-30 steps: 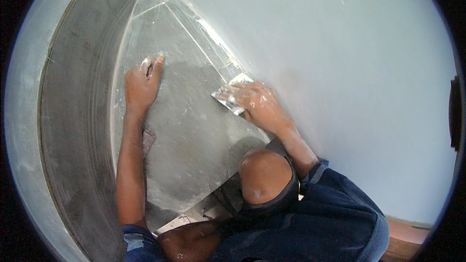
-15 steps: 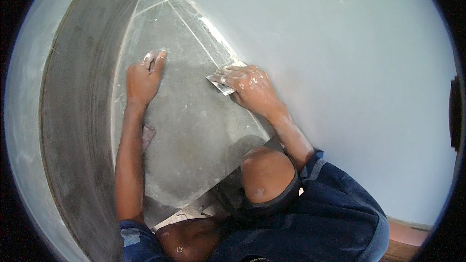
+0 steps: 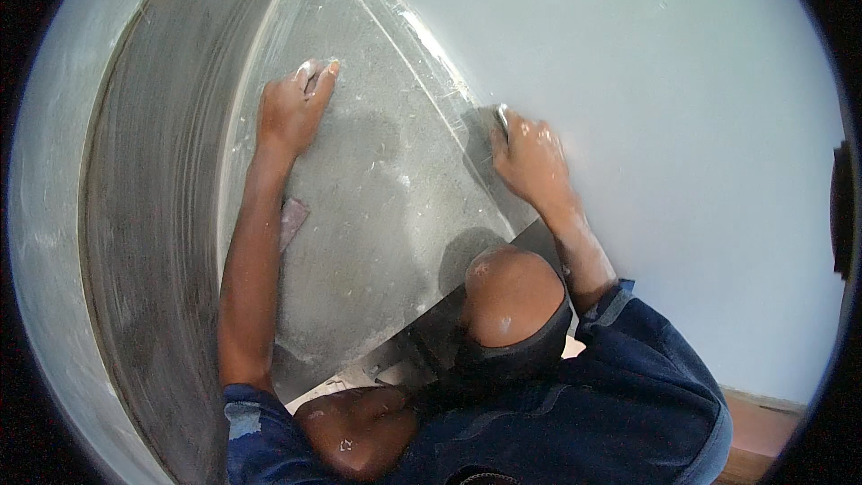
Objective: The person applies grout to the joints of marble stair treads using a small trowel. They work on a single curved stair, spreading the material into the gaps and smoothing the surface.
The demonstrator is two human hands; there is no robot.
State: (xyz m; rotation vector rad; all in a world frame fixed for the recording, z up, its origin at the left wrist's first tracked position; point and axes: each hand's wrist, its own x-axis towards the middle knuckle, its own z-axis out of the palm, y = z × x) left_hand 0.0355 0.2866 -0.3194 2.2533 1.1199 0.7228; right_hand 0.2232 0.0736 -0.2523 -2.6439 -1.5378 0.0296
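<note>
My left hand (image 3: 292,112) is closed with its knuckles resting on the grey cement slab (image 3: 350,180). White paste marks its fingertips, and whatever it may hold is hidden. Along the slab's right edge, my right hand (image 3: 536,157) grips a thin metal putty scraper (image 3: 502,115), seen nearly edge-on beside the pale wall. White dust coats that hand and forearm. A bright white strip of filler (image 3: 435,49) follows the joint between slab and wall, above the right hand.
A dull reddish-brown scrap (image 3: 292,220) lies by my left forearm. The dark grey curved face (image 3: 162,171) rises on the left. On the right stands a smooth pale wall (image 3: 682,144). My bare knee (image 3: 516,296) is at the slab's near edge.
My right hand has moved right, toward the wall, and the scraper has turned from flat on the slab to edge-on. The view has shifted slightly; my left hand keeps its closed pose.
</note>
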